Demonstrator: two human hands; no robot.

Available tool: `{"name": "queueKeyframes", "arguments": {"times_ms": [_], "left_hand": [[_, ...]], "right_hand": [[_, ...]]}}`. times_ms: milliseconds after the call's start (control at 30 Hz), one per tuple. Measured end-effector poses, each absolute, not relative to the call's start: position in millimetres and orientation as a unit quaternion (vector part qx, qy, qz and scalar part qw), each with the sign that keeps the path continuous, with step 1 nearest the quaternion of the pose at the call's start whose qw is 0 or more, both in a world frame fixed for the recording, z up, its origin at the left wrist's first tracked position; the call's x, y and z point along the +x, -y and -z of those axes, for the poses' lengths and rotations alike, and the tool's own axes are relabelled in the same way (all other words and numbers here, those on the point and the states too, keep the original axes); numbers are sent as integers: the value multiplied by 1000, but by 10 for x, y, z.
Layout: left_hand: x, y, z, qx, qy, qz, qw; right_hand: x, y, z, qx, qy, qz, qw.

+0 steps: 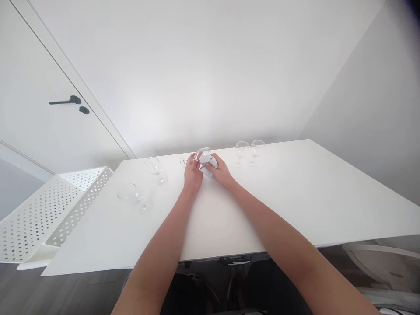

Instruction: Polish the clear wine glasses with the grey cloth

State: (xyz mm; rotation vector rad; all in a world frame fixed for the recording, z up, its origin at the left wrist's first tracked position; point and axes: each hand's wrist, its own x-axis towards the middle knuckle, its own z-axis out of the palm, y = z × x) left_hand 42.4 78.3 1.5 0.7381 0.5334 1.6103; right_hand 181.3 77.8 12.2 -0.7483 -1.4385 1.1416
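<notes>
Over the table's far half, my left hand (193, 172) is closed around the stem of a clear wine glass (202, 153). The glass lies tilted, its foot pointing left and its bowl to the right. My right hand (220, 169) grips a white cloth (209, 169), which is pressed against the bowl and seems partly tucked into it. How far the cloth goes in is hard to see. Two stemmed glasses stand to the left, one farther back (153, 166) and one nearer (129, 194). Two more, a glass (242, 150) and its neighbour (257, 148), stand side by side at the right.
The white table (328, 197) reaches close to the wall (213, 78). A white perforated rack (39, 214) sits beyond its left edge, near a door with a black handle (65, 100). Part of a round-backed chair (383, 262) shows at the lower right.
</notes>
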Motion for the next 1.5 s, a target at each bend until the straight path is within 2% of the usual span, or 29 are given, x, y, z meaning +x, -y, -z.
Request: {"name": "queueKeyframes", "arguments": {"times_ms": [133, 200, 333, 433, 667, 833, 967, 1100, 1233, 1400, 1500], "left_hand": [[343, -829, 52, 285, -279, -736, 547], [312, -837, 59, 264, -296, -751, 528], [315, -836, 30, 255, -293, -758, 525], [340, -835, 14, 273, -288, -757, 520], [327, -841, 35, 265, -283, -776, 498], [328, -834, 29, 270, -272, -785, 487], [351, -823, 32, 277, -267, -779, 495], [352, -818, 22, 282, -276, -782, 482], [359, -820, 1, 268, -287, -783, 482], [428, -769, -9, 285, -299, -758, 505], [464, -712, -44, 324, -265, -739, 529]], "right_hand": [[1867, -778, -93, -306, 475, -597, 570], [1900, -784, -91, -343, 432, -593, 587], [1887, -777, -75, -454, 465, -475, 593], [1841, -757, -46, -480, 508, -395, 597], [1823, -738, -11, -560, 462, -290, 624], [1777, -757, 11, -522, 427, -417, 610], [1746, -736, -2, -422, 418, -540, 596], [1766, -684, -53, -357, 479, -543, 590], [1780, -597, -108, -331, 517, -567, 549], [1770, -475, -174, -278, 582, -592, 484], [1767, -480, -186, -262, 572, -611, 480]]}}
